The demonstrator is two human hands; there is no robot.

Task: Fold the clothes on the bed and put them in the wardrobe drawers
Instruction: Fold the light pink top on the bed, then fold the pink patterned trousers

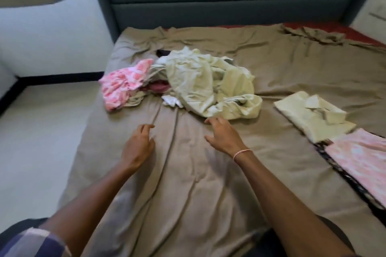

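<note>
Both hands over the wrinkled taupe bedsheet (pixel 188 183), holding nothing: left hand (pixel 139 146) and right hand (pixel 224 135) loosely curled. Ahead, a crumpled heap: pale-green shirt (pixel 204 81), pink checked garment (pixel 123 85). To the right, folded pale-green shirt (pixel 313 115) beside flat pink folded cloth (pixel 361 156).

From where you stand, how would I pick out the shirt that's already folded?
Start at the brown bed sheet and look to its right side, away from the crumpled pile in the middle. The folded shirt lies flat there, pale yellow-green with its collar showing, unlike the folded pink cloth beside it.
</note>
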